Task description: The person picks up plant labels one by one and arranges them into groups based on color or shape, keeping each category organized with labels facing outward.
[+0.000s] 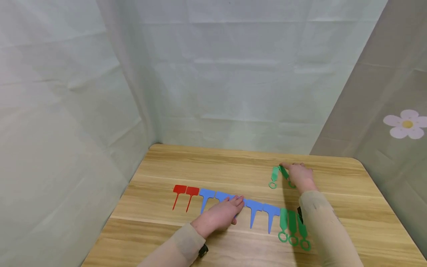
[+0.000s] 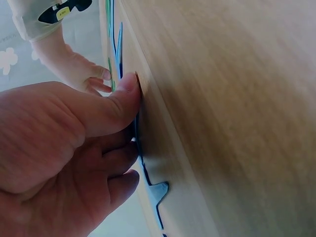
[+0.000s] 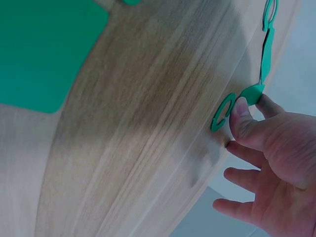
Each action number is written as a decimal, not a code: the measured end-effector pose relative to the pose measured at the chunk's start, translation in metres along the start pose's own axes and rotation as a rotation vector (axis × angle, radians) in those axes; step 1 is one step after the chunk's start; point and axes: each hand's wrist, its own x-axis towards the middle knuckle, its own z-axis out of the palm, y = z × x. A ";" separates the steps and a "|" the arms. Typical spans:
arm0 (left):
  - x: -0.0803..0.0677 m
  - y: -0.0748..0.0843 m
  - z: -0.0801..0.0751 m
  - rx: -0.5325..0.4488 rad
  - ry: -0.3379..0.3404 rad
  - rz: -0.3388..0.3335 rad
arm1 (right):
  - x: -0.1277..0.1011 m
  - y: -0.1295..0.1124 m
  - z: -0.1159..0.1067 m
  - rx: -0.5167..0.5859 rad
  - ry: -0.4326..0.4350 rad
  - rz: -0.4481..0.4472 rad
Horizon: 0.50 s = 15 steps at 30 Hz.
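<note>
My left hand (image 1: 222, 215) rests with extended fingers on the blue T-shaped plant labels (image 1: 254, 207), covering part of their row. In the left wrist view its thumb touches a blue edge. At the back right, my right hand (image 1: 301, 178) pinches a green ring-ended plant label (image 3: 253, 94) between thumb and index finger, its ring low over the table. Beside that lies another green label (image 1: 274, 173). Several green labels (image 1: 292, 222) continue the row at the right, partly hidden by the right sleeve. Two red T-shaped labels (image 1: 180, 189) form the left end.
The labels lie on a wood-grain table (image 1: 150, 230) with rounded back corners. Pale cloth (image 1: 233, 81) hangs behind and at the left. A brownish cloth with a white flower print (image 1: 407, 124) hangs at the right.
</note>
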 end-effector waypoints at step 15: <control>0.001 -0.001 0.000 0.029 0.002 0.003 | -0.001 0.005 -0.004 0.065 0.088 0.006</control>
